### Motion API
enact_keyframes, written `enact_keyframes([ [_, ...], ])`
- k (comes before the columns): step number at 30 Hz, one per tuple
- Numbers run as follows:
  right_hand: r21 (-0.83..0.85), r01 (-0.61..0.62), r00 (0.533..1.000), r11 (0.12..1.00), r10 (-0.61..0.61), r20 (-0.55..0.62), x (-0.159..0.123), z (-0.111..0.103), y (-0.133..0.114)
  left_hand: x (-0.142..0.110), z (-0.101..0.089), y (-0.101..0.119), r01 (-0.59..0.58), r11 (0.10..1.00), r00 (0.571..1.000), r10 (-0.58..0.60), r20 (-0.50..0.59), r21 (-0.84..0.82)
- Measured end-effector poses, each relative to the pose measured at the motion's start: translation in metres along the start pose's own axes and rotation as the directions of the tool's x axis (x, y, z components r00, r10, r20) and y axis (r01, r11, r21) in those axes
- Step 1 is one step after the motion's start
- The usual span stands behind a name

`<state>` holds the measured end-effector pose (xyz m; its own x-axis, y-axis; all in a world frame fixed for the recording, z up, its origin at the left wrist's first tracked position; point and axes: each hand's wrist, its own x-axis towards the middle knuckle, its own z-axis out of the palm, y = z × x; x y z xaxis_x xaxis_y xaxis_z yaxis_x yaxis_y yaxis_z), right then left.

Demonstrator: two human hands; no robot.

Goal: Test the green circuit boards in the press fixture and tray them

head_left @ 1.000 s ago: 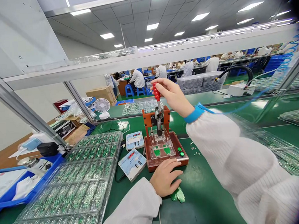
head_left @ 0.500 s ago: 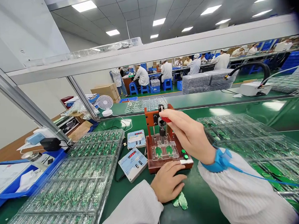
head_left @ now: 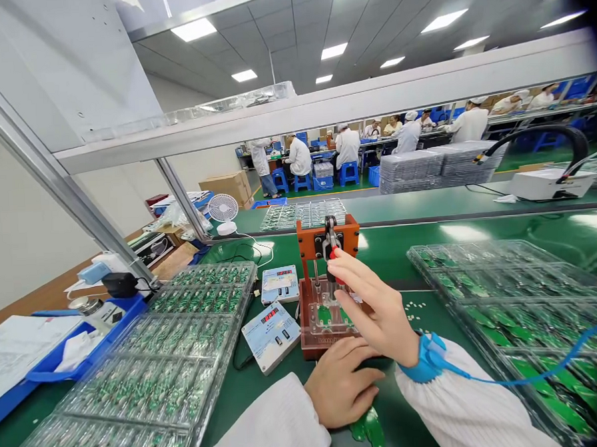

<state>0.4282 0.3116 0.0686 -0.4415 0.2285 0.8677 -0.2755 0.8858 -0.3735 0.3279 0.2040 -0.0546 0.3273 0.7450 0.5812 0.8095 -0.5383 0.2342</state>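
Note:
A brown and orange test fixture (head_left: 312,346) stands on the green bench, with a toggle clamp (head_left: 330,232) at its top. My right hand (head_left: 377,306) is on the clamp's red handle (head_left: 335,253), fingers over it and thumb below, hiding part of it. Under the clamp, a clear plate (head_left: 316,326) lies over small green circuit boards (head_left: 324,315). Palm down at the fixture's front edge rests my left hand (head_left: 343,384), fingers loosely spread, nothing visibly gripped. Several loose green boards (head_left: 372,430) lie beside and partly beneath it. A blue wrist strap (head_left: 426,358) circles my right wrist.
Clear trays of boards stand at left (head_left: 156,364) and right (head_left: 502,293). Two blue-white meter boxes (head_left: 272,335) sit left of the fixture. Small white bits (head_left: 415,305) lie to its right. Behind are a fan (head_left: 223,211) and a metal shelf (head_left: 273,121); co-workers sit farther back.
My right hand has swung the red handle downward and toward me. My left hand stays by the fixture's front edge. The whole view has shifted slightly.

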Motion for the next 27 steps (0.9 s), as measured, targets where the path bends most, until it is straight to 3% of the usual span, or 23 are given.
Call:
enact_keyframes([
  [8,0.142,-0.085,0.996,0.986,0.09,-0.026,-0.007,0.009,0.0,0.002,-0.002,-0.001,0.005,1.0,1.0,-0.006,-0.021,-0.031],
  [14,0.188,-0.094,0.995,0.978,0.101,-0.025,-0.005,0.006,0.0,0.006,-0.01,0.005,-0.018,0.991,0.978,-0.009,-0.208,-0.129],
  [18,0.23,-0.106,0.993,0.967,0.113,-0.019,-0.002,0.003,0.001,0.001,-0.028,0.007,0.02,0.989,0.899,-0.083,-0.431,-0.148],
  [20,0.239,-0.103,0.993,0.966,0.113,-0.029,-0.001,0.003,0.0,-0.004,-0.041,-0.002,0.076,0.992,0.829,-0.118,-0.547,-0.098],
  [22,0.245,-0.1,0.993,0.964,0.113,-0.04,0.0,0.004,0.0,-0.008,-0.056,-0.019,0.215,0.976,0.75,-0.189,-0.634,-0.037],
  [24,0.25,-0.1,0.992,0.963,0.114,-0.044,-0.001,0.005,0.0,-0.011,-0.074,-0.043,0.445,0.895,0.72,-0.345,-0.602,0.02],
  [25,0.253,-0.1,0.992,0.962,0.115,-0.045,-0.001,0.006,0.0,-0.013,-0.084,-0.056,0.57,0.819,0.722,-0.462,-0.515,0.064],
  [27,0.261,-0.097,0.992,0.96,0.114,-0.049,-0.001,0.007,0.0,-0.014,-0.104,-0.083,0.726,0.65,0.688,-0.694,-0.213,0.225],
])
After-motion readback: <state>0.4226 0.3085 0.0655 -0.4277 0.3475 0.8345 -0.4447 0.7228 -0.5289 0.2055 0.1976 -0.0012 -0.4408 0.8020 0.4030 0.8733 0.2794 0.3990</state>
